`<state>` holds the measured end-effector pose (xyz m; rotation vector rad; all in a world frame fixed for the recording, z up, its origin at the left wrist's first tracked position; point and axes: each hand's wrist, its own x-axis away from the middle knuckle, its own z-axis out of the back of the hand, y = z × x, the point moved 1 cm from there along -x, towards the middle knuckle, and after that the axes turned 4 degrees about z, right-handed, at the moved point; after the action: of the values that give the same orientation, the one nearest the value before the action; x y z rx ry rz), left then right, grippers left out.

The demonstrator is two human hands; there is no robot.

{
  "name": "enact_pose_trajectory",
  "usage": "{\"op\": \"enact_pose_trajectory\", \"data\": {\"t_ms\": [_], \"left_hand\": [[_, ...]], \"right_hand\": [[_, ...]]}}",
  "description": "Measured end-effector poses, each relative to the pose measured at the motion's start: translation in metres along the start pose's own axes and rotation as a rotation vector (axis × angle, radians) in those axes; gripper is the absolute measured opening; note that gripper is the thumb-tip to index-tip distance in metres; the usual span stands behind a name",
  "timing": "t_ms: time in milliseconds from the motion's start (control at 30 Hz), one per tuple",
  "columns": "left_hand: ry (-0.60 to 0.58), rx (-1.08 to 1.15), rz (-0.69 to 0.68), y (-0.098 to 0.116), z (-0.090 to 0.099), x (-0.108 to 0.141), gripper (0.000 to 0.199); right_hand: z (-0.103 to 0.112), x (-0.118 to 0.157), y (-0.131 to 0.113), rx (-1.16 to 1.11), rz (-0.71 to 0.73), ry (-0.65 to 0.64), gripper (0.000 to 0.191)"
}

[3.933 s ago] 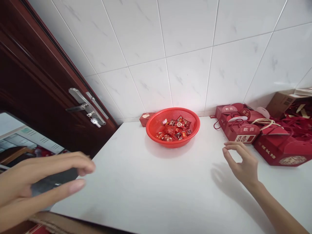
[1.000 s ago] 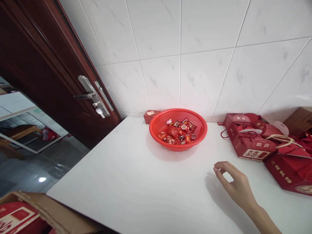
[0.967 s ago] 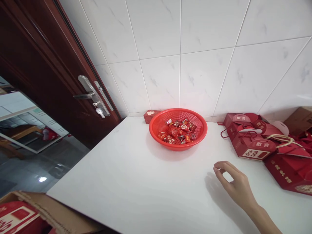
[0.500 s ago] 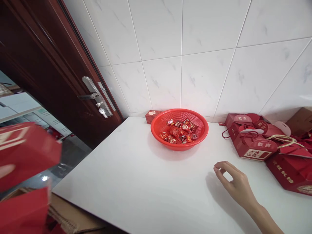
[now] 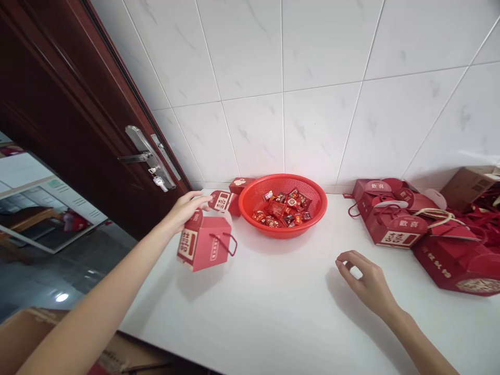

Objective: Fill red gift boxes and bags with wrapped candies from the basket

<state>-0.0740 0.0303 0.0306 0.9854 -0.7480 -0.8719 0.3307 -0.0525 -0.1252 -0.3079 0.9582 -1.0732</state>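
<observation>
My left hand [image 5: 191,209] has its fingers closed at the top of a red cardboard candy box [image 5: 213,240] with a thin cord handle and a pale printed panel. The box hangs slightly tilted above the white table, its shadow below it. A second red candy box [image 5: 222,201] is just behind my left fingertips; whether they grip it too, I cannot tell. My right hand [image 5: 365,281] hovers over the table at the right, thumb and index finger curled into a ring with nothing between them. A red plastic basket [image 5: 283,233] of wrapped candies [image 5: 283,207] stands between the hands.
Several red candy boxes [image 5: 394,229] stand at the right, with a brown carton [image 5: 464,192] behind them. A small red box [image 5: 239,184] sits against the tiled wall [image 5: 320,135]. Left are a dark door [image 5: 78,120] and an open cardboard carton [image 5: 128,354] below the table edge.
From the lower left, my left hand has brought the red boxes rightward over the table, near the basket. My right hand keeps its curled pose. The view has shifted slightly.
</observation>
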Motion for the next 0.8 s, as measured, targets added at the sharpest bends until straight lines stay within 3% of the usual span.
{"op": "enact_pose_trajectory", "data": {"t_ms": [100, 300, 400, 467, 567, 667, 800], "left_hand": [[-0.119, 0.090, -0.057, 0.000, -0.025, 0.001, 0.050], [-0.454, 0.128, -0.439, -0.002, -0.078, 0.019, 0.045], [-0.512, 0.137, -0.639, -0.009, -0.103, 0.039, 0.030], [-0.514, 0.160, -0.761, -0.016, -0.116, 0.055, 0.021], [-0.459, 0.184, -0.911, -0.030, -0.128, 0.074, 0.014], [-0.432, 0.213, -0.951, -0.043, -0.132, 0.078, 0.013], [-0.584, 0.158, -0.887, -0.054, -0.127, 0.066, 0.010]], "right_hand": [[-0.006, 0.001, -0.002, -0.043, -0.020, -0.023, 0.035], [-0.016, -0.010, -0.027, -0.201, -0.110, -0.081, 0.036], [-0.016, -0.026, -0.052, -0.260, -0.063, -0.057, 0.034], [-0.016, -0.035, -0.070, -0.255, 0.046, -0.038, 0.027], [-0.022, -0.041, -0.091, -0.136, 0.192, -0.090, 0.025], [-0.033, -0.035, -0.094, 0.007, 0.190, -0.197, 0.027], [-0.049, -0.026, -0.084, 0.049, 0.135, -0.359, 0.023]]}}
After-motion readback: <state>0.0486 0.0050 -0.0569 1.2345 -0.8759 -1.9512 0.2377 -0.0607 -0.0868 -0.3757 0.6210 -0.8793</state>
